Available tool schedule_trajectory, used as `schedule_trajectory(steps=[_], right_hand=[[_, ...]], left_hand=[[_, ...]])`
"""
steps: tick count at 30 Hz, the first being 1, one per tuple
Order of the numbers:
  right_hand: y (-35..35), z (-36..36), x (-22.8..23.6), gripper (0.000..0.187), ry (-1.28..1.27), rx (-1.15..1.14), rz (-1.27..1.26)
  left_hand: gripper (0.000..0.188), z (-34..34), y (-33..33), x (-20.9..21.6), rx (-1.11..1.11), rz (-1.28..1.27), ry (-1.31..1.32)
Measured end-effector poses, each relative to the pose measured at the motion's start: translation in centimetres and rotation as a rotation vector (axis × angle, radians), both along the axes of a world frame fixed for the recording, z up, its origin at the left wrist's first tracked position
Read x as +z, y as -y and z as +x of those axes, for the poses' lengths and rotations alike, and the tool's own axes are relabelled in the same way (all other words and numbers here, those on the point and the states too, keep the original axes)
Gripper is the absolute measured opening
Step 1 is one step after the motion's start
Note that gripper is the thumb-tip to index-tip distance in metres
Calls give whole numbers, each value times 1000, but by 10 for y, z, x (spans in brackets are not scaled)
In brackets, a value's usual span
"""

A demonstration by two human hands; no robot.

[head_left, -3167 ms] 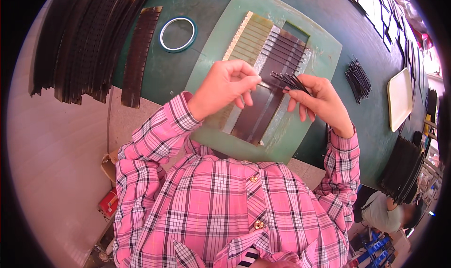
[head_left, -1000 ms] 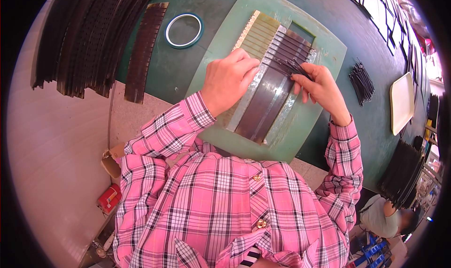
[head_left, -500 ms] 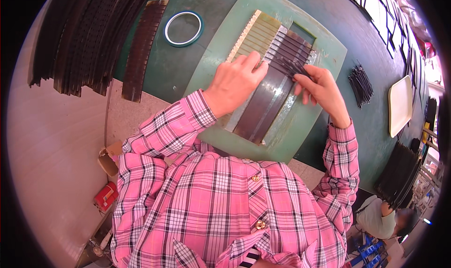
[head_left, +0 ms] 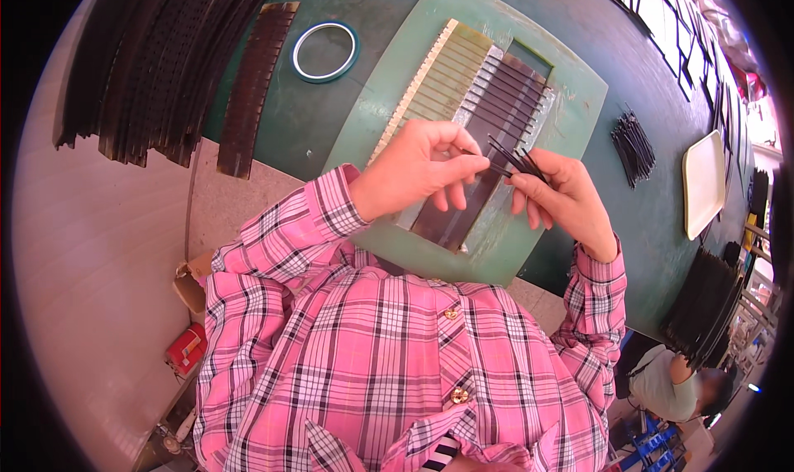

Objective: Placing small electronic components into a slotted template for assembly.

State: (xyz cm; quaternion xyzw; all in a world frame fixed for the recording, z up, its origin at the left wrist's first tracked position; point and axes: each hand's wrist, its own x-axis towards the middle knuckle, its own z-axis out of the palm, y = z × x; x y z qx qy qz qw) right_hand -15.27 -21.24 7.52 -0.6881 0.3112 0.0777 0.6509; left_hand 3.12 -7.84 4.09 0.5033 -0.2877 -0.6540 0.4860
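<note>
Right hand [head_left: 562, 195] clamped on a bundle of black rods [head_left: 518, 159]; left thumb and forefinger together, apparently on one black rod's end [head_left: 499, 170], above the dark plate [head_left: 443, 226]. Light right grip should ease separation. Beyond: green board [head_left: 389, 79]; room between its left edge and tape ring [head_left: 355, 57].
</note>
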Motion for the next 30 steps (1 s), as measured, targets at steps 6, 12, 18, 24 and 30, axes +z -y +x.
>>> schedule_trajectory(steps=[6, 12, 18, 24, 30], right_hand=[[-1, 5, -10, 16, 17, -21, -11], [9, 17, -22, 16, 23, -65, -108], [20, 14, -35, 16, -10, -69, -170], [22, 18, -38, 16, -22, -58, -184], [24, 19, -40, 17, -53, -34, -197]], left_hand=[[19, 11, -8, -14, 92, 116, 75], [15, 11, 1, -19, 229, -8, 534], [15, 9, -1, -38, 278, -403, 1142], [14, 8, 1, -40, 250, -469, 1280], [31, 6, 2, -43, 88, -570, 1476]])
